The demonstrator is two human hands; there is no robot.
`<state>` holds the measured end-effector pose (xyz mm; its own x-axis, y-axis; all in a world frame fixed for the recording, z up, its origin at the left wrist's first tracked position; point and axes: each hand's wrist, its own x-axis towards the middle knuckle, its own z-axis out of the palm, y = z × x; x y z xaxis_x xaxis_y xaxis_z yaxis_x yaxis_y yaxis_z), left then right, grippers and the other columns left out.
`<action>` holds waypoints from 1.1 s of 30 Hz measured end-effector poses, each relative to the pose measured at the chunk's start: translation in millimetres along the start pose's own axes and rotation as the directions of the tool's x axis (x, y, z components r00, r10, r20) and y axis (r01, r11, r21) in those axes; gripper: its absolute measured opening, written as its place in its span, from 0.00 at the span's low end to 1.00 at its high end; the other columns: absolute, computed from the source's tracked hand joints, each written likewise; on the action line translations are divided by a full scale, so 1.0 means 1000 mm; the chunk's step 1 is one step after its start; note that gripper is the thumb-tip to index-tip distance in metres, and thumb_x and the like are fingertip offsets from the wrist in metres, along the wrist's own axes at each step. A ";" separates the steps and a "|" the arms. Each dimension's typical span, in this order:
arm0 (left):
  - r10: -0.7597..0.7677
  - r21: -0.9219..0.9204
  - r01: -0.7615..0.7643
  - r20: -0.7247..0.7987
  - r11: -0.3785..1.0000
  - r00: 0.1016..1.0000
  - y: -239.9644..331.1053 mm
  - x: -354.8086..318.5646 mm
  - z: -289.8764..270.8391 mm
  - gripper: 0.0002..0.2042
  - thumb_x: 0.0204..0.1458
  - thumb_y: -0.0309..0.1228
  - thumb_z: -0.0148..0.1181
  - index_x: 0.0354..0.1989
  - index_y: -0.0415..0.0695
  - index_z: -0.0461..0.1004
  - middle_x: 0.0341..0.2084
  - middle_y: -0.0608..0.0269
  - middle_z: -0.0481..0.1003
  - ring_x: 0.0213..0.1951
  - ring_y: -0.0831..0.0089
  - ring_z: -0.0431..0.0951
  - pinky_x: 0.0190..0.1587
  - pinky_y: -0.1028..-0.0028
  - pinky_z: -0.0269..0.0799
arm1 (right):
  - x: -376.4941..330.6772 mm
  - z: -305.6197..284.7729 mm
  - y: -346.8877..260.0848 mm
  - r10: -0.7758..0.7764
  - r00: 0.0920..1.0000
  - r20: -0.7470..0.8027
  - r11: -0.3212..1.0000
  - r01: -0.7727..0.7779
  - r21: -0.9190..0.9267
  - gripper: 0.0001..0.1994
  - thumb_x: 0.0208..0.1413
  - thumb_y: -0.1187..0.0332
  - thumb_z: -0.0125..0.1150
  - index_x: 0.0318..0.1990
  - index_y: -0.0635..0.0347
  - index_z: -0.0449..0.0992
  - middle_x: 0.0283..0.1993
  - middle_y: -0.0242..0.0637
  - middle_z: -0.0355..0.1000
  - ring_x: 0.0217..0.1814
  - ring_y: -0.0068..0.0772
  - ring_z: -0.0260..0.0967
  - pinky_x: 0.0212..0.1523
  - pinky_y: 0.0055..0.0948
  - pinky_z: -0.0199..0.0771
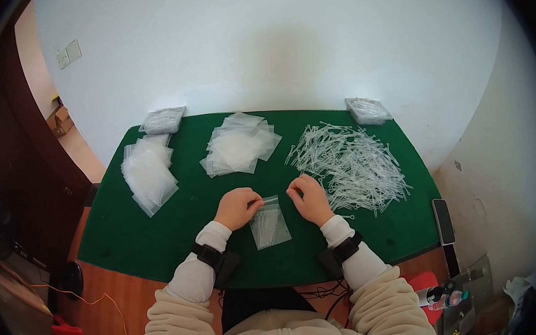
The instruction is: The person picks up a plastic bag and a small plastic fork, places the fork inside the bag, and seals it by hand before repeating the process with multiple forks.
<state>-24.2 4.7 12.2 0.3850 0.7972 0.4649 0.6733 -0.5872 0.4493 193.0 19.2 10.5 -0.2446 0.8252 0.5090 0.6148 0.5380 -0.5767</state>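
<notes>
A: "Count them for me, taking the filled bag (270,225) as the landmark."

B: "One filled bag, clear and lying flat on the green bench (173,244), between the two hands; two piles of flat clear bags, one, the left pile (147,170), beyond it and well to its left, the other, the middle pile (238,146), beyond it and only slightly left; the bags in each overlap too much to count."

A: "And the rest?"

B: "One heap of thin clear sticks (356,170), many with looped ends, beyond the filled bag and to its right, too tangled to number; two packs, the left pack (162,121) and the right pack (367,111), far beyond it on either side; two black wrist straps, the left strap (209,255) and the right strap (348,247), one on each side of it."

A: "Which way does the filled bag point?"

B: "Its long axis runs away from the person, the far end leaning slightly left; a strip crosses that far end; the sticks inside lie roughly lengthwise, a little fanned."

A: "And the hands?"

B: "The left hand (238,207) pinches the filled bag at its far left corner, thumb against finger; the right hand (311,202) is curled just right of the bag, apart from it; whether its fingertips meet, I cannot tell."
</notes>
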 end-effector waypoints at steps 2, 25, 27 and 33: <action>0.036 -0.020 -0.036 -0.006 0.999 0.999 0.002 0.000 0.005 0.06 0.45 0.32 0.59 0.24 0.44 0.75 0.23 0.61 0.72 0.29 0.62 0.73 0.31 0.68 0.68 | -0.003 0.006 -0.006 -0.152 0.988 -0.002 0.983 0.151 0.103 0.04 0.44 0.71 0.60 0.27 0.60 0.72 0.29 0.37 0.65 0.34 0.40 0.63 0.35 0.34 0.64; -0.119 -0.142 0.114 -0.029 0.983 0.992 -0.001 -0.001 -0.005 0.04 0.43 0.26 0.58 0.29 0.44 0.74 0.29 0.61 0.72 0.32 0.62 0.73 0.35 0.69 0.69 | -0.002 0.003 0.009 -0.116 0.976 0.186 0.977 0.079 0.200 0.02 0.45 0.73 0.57 0.28 0.60 0.72 0.28 0.40 0.67 0.34 0.41 0.65 0.36 0.33 0.65; 0.031 -0.235 -0.017 0.058 0.972 0.998 0.011 0.000 -0.003 0.07 0.42 0.22 0.59 0.32 0.43 0.75 0.35 0.61 0.71 0.36 0.65 0.72 0.38 0.72 0.69 | -0.003 0.009 0.007 -0.214 0.944 0.252 0.944 0.134 0.302 0.03 0.45 0.73 0.57 0.28 0.61 0.72 0.28 0.39 0.67 0.34 0.41 0.65 0.36 0.32 0.65; 0.181 -0.412 -0.121 0.111 0.903 0.977 0.019 -0.003 -0.003 0.12 0.40 0.19 0.59 0.35 0.44 0.76 0.44 0.60 0.68 0.42 0.67 0.70 0.42 0.73 0.68 | -0.007 0.010 0.003 -0.188 0.949 0.254 0.943 0.101 0.318 0.03 0.45 0.74 0.58 0.29 0.61 0.72 0.29 0.38 0.67 0.33 0.38 0.66 0.34 0.30 0.66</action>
<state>-14.4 -9.1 21.1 0.5684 0.6882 0.4508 0.3016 -0.6841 0.6641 189.2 16.6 -1.6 -0.5379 0.7258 0.4289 0.3161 0.6452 -0.6955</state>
